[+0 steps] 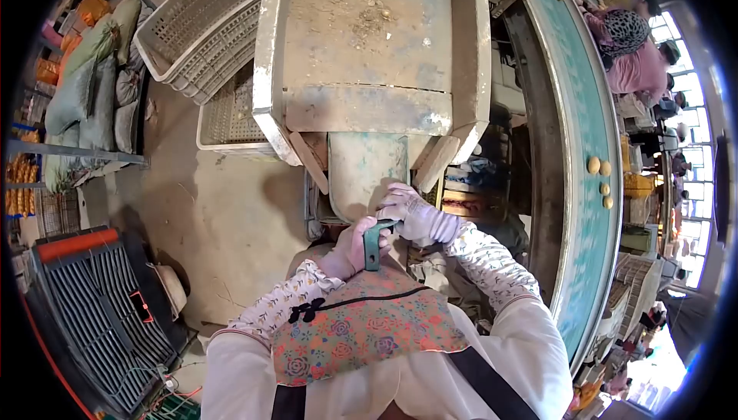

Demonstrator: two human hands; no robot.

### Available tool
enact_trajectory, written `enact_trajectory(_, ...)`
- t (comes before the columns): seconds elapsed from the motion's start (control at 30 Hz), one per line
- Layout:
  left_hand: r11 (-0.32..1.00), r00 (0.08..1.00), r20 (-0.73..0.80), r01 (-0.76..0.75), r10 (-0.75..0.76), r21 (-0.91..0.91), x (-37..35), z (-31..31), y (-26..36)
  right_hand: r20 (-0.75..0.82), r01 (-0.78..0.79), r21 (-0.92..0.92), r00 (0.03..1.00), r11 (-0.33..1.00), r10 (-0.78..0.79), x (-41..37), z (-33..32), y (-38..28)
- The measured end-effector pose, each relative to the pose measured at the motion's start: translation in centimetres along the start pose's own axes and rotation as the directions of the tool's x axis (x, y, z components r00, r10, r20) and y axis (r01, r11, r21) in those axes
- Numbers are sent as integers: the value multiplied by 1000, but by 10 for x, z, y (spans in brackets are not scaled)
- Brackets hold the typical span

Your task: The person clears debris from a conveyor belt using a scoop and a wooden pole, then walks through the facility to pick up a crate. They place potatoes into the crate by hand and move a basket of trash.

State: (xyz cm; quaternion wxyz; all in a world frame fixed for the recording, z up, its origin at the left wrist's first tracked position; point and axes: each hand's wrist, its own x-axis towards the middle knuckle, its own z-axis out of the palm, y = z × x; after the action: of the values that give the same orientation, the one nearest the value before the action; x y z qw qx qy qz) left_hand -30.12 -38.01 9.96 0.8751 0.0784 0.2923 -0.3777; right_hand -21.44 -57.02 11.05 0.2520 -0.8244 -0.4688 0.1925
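Both hands wear pale gloves and meet in front of the floral apron, at the lower end of a whitish chute. My left hand [353, 249] is closed around a dark green strap-like piece [371, 247] with a hole in it. Beside it, my right hand [411, 214] has bent fingers pressed together near the top of the green piece; what they hold, if anything, is hidden. The chute [367, 174] hangs below a wooden-sided tray [369, 110] with dirt and small crumbs on it.
White plastic crates [204, 43] stand left of the tray. A green conveyor belt [588, 220] with several round yellowish items [594, 165] runs along the right. Filled sacks [92, 101] and a slatted black rack [104, 312] are at the left. People [638, 66] are at the far right.
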Motion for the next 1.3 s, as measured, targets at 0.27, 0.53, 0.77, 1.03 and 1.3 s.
enact_trajectory(0.27, 993, 999, 38, 27, -22, -115, 20, -26, -16, -549, -237, 438, 693, 867, 467, 97, -110, 53)
enact_trajectory(0.53, 992, 969, -215, 127, -118, 29, 4, -6, 3, -895, -274, 101, 395, 956, 208, 223, -180, 252)
enact_trajectory(0.77, 995, 959, -267, 101, -93, 15, -5, 27, 15, -671, 51, -331, 689, 942, -273, 309, -183, 235)
enact_trajectory(1.03, 998, 968, -249, 44, -30, 53, 7, 8, 6, -396, 383, -230, 803, 895, -445, 200, -75, 174)
enact_trajectory(1.3, 993, 974, -220, 81, -61, 84, 3, 11, 11, -65, 430, 39, 902, 902, -427, 121, -30, 102)
